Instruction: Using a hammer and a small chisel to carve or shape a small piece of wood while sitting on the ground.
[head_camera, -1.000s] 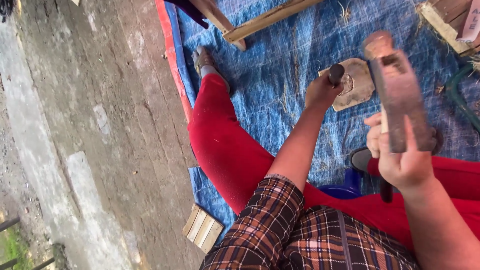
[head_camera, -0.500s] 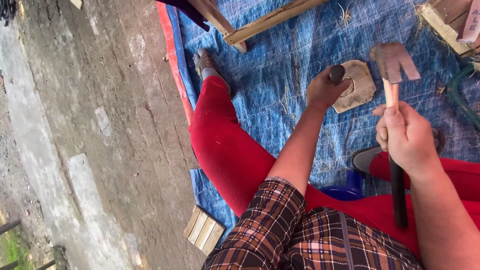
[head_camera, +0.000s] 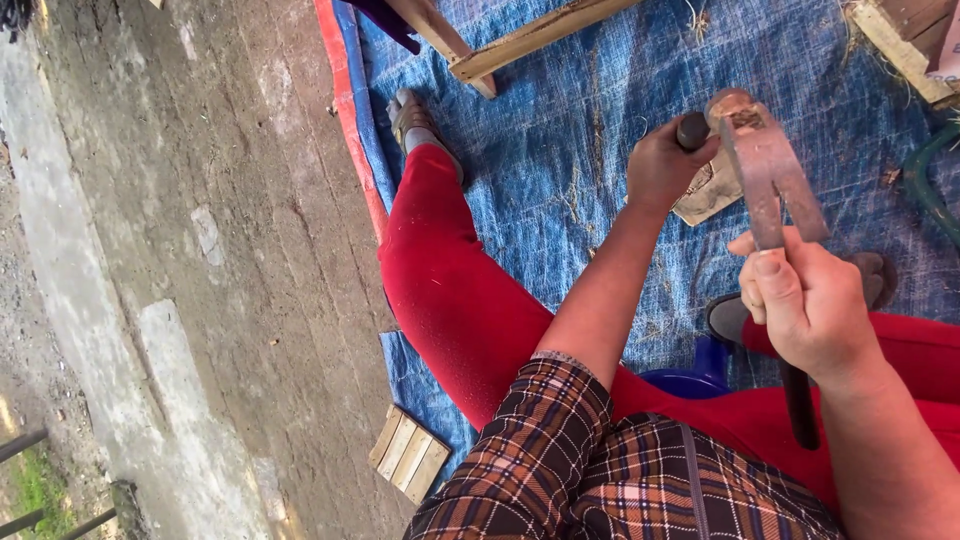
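Observation:
My left hand (head_camera: 660, 165) is closed around a short tool with a dark rounded handle (head_camera: 692, 130), held upright on a flat tan piece of wood (head_camera: 712, 195) that lies on the blue tarp (head_camera: 560, 120). My right hand (head_camera: 810, 310) grips a hammer (head_camera: 765, 170) by its black handle. The rusty hammer head is raised just right of the dark handle, close to the left hand. I sit on the tarp in red trousers and a plaid shirt.
Wooden beams (head_camera: 530, 40) cross the tarp's far end, with a wooden frame corner (head_camera: 900, 30) at top right. A small slatted wood block (head_camera: 410, 452) lies by my hip. A blue plastic object (head_camera: 690, 375) sits under my leg. Bare concrete floor (head_camera: 200, 250) lies left.
The hammer head was close to the camera, dropped toward the tan wood piece, and now is raised again beside the dark handle. My left hand has stayed in place.

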